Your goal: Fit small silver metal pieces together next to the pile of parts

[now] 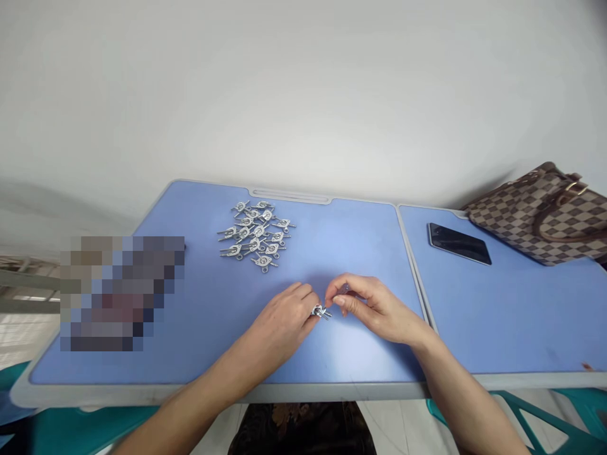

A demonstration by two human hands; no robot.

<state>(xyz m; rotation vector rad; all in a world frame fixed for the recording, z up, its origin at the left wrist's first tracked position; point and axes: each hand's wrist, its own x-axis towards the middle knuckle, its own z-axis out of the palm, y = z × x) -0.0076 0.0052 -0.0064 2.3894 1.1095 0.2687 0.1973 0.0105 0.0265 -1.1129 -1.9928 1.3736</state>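
One view, head: looking forward and down on my two bare hands over a blue-topped table (332,253), pale wall (303,95) behind.
Left hand (289,313): fingers curled narrow, holding a small silver metal fitting (320,311) at thumb and forefinger; its thin prongs stick out toward my right.
Right hand (377,306): just beside that fitting, thumb and forefinger narrow, tips close together; bluish bit showing behind the thumb, too small to identify. Can't tell if the tips grip anything.
Held fitting location: between my hands, near side of the tabletop, well right of the blurred patch.
Loose fittings (256,233): over a dozen similar silver pieces, flat bodies with thin rods and small loops, clustered beyond my left hand, some overlapping.
Left side: pixelated patch (123,294) over the tabletop edge, contents unreadable.
Right-hand table (497,316): set alongside, narrow seam between; smartphone (459,243) lying flat, dark screen up; brown checkered handbag (545,215) at the back, against the wall.
Below: teal stools (526,420) at both sides, dark patterned clothing (301,430) at my lap.
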